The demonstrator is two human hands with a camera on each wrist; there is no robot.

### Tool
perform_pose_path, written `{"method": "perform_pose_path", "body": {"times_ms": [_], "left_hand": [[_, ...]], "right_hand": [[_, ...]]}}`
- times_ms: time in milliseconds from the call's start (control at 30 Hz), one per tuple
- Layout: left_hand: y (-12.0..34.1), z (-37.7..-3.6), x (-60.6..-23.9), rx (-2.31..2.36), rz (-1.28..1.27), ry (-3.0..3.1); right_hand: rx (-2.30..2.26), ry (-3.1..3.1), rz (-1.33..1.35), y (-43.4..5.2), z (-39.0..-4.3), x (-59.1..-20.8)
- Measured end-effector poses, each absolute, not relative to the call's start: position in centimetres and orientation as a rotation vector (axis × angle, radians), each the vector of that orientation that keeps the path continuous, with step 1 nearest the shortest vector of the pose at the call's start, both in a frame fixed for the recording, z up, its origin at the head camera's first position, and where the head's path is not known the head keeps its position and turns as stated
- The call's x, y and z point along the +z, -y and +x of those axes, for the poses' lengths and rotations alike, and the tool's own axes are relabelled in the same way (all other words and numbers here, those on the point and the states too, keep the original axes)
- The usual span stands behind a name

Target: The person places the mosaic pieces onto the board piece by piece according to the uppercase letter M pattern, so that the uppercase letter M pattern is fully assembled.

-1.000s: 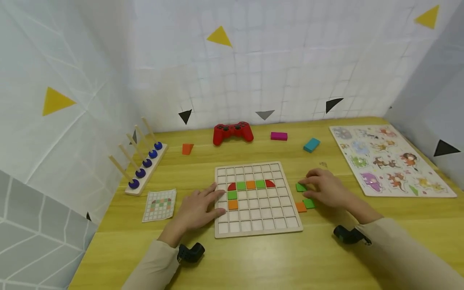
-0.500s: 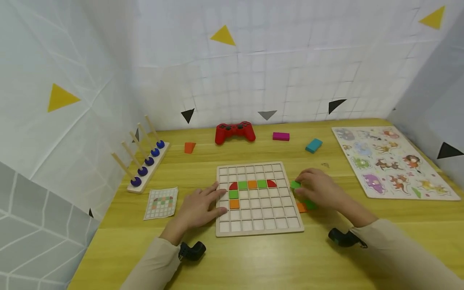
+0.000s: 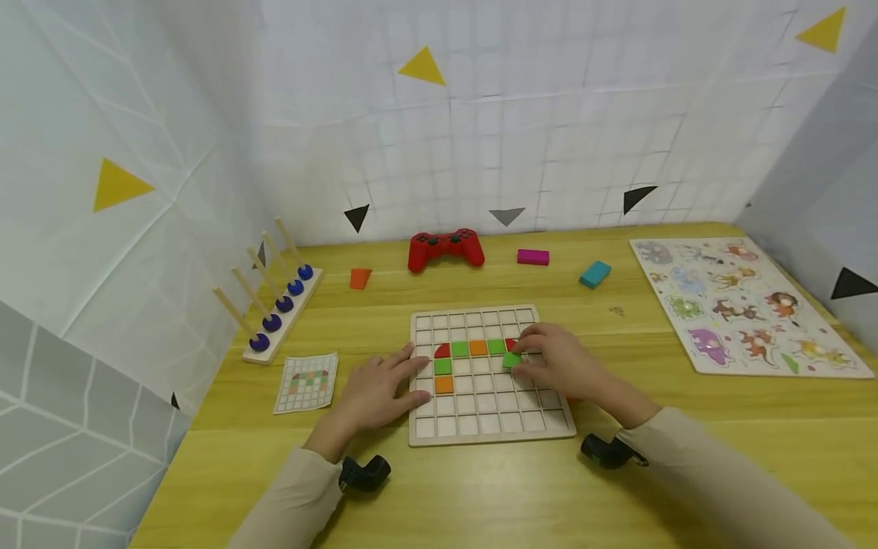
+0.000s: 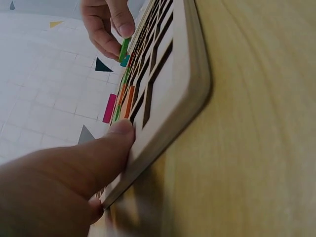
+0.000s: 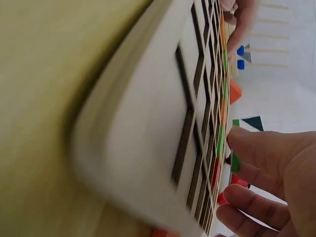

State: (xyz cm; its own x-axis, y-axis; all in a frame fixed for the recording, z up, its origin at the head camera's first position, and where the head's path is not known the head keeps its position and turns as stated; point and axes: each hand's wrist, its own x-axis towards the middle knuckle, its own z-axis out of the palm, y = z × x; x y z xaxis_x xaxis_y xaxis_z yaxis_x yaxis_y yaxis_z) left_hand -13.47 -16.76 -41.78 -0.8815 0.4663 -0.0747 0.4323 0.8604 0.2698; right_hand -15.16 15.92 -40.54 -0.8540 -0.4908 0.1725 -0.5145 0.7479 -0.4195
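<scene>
A wooden grid board (image 3: 490, 440) lies on the table, with red rounded corner tiles, green squares and orange squares set in its cells. My left hand (image 3: 376, 394) rests on the board's left edge, fingers spread and thumb touching the frame. Between thumb and fingers, my right hand (image 3: 565, 370) pinches a green square tile (image 3: 511, 361) close over the board, just below the right red corner tile. In the left wrist view that green tile (image 4: 124, 50) stands tilted on edge above the grid. An orange tile (image 3: 572, 399) at the board's right is mostly hidden by my right hand.
A pattern card (image 3: 306, 383) and a peg stand (image 3: 281, 320) with blue beads are on the left. Behind the board lie a red game controller (image 3: 446, 248), an orange block (image 3: 360, 278), a magenta block (image 3: 533, 257) and a teal block (image 3: 594, 274). An animal puzzle (image 3: 748, 305) lies right.
My right hand has picked up a green tile from the table right of the board and carried it left over the grid. My left hand has stayed on the board's edge.
</scene>
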Motion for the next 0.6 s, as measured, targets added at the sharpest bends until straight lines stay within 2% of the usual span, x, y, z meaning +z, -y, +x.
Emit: {"method": "perform_pose_path", "body": {"times_ms": [267,600], "left_hand": [[16.7,-13.5,-41.8,0.368,0.697,-2.905],[16.5,-13.4,-41.8,0.356,0.673,-2.905]], "right_hand": [[0.608,2.787,0.945,-12.9,-15.5,-41.2],[0.647,2.742,0.882,-11.5,-15.4,-41.4]]}}
